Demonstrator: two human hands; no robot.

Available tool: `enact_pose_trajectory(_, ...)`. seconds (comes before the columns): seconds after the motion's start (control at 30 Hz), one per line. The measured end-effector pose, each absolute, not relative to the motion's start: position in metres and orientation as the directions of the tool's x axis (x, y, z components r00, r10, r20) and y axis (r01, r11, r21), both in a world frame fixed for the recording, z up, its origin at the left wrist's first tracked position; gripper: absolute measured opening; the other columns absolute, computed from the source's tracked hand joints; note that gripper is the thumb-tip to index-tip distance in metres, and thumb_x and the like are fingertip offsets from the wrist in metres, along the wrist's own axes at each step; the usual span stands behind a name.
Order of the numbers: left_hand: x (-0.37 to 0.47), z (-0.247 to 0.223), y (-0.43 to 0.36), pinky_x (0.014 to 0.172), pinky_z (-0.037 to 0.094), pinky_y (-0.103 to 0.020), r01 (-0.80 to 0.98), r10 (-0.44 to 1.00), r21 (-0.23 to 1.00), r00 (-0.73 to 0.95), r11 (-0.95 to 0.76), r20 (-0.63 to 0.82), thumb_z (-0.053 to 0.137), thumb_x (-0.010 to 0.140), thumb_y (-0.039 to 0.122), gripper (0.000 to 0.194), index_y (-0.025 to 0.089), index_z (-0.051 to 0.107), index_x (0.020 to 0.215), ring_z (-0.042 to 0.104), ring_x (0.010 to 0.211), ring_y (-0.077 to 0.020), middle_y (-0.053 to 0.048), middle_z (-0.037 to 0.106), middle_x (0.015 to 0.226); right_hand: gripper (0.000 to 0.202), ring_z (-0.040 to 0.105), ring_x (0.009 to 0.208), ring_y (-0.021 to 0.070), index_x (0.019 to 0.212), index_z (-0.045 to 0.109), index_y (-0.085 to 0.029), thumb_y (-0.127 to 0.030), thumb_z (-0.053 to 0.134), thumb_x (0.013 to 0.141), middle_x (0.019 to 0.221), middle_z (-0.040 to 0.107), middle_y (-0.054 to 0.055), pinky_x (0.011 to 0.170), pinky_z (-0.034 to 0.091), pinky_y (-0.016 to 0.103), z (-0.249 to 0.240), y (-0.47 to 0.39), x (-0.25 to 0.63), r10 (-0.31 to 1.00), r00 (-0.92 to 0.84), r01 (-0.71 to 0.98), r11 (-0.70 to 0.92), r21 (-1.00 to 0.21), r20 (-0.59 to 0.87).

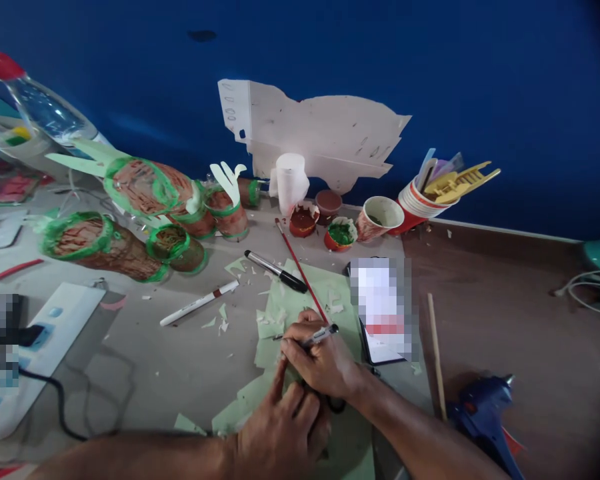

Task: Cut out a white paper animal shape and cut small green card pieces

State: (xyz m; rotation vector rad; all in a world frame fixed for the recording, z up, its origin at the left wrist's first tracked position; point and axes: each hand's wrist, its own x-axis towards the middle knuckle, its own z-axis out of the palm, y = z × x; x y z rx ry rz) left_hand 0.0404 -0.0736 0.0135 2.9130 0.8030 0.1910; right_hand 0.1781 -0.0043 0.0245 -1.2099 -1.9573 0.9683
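Note:
My right hand (320,357) is closed around a slim grey pen (321,335), whose tip points left just above the green paper (347,293). Close against it, my left hand (283,417) lies on the paper with the index finger stretched toward the pen tip and the other fingers curled. What lies under both hands is mostly hidden. A dark loop (336,404) peeks out below my right wrist. Beyond the fingers lie a thin red paintbrush (300,267), a black marker (276,270) and a white marker (199,303). Pale green paper scraps (223,318) are scattered around.
Brown-and-green painted tubes (115,247) stand at left, near a bottle (50,107). Paint cups (304,220) and a cup of tools (425,200) line the back. A phone (383,310), a stick (436,353) and a blue glue gun (485,410) lie right. White cardboard (320,130) leans on the wall.

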Motion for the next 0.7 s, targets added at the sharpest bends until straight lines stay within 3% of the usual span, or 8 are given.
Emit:
enact_pose_trajectory(0.13,0.0394,0.0107,-0.0753,0.101,0.03,-0.057,0.477,0.486,0.146,0.873,-0.867,0.038,0.045,0.091,0.037,0.027,0.021,0.058,0.109,0.052,0.081,-0.0181,-0.003,0.06,0.09,0.024,0.049,0.069,0.0165,0.062,0.049,-0.022,-0.017,0.046,0.086,0.058,0.057,-0.001,0.071,0.04,0.03,0.0238,-0.004,0.1783,0.911,-0.39,0.451,0.316,-0.835,0.135)
enact_pose_trajectory(0.3,0.0391,0.0082,-0.0772,0.103,0.025,-0.061,0.473,0.481,0.1,0.871,-0.875,0.096,0.044,0.091,0.03,0.025,0.02,0.058,0.11,0.052,0.077,-0.0172,-0.002,0.059,0.087,0.025,0.049,0.072,0.0172,0.063,0.05,-0.021,-0.019,0.045,0.087,0.059,0.057,0.0,0.07,0.04,0.031,0.0222,-0.0039,0.1783,0.911,-0.401,0.45,0.293,-0.844,0.102)
enact_pose_trajectory(0.43,0.0388,0.0092,-0.0756,0.105,0.024,-0.061,0.45,0.458,0.104,0.886,-0.887,0.071,0.043,0.092,0.035,0.031,0.02,0.056,0.115,0.052,0.085,-0.0192,-0.004,0.059,0.093,0.025,0.048,0.073,0.018,0.063,0.051,-0.021,-0.02,0.045,0.087,0.059,0.057,0.001,0.068,0.04,0.031,0.021,-0.0042,0.1782,0.907,-0.414,0.46,0.278,-0.843,0.073)
enact_pose_trajectory(0.7,0.0388,0.0128,-0.0726,0.103,0.026,-0.059,0.456,0.464,0.092,0.878,-0.885,0.117,0.043,0.092,0.03,0.026,0.02,0.058,0.111,0.052,0.084,-0.0187,-0.003,0.058,0.091,0.025,0.049,0.069,0.017,0.064,0.051,-0.021,-0.018,0.044,0.087,0.059,0.059,0.0,0.071,0.039,0.032,0.023,-0.0025,0.1771,0.896,-0.43,0.464,0.326,-0.824,0.112)
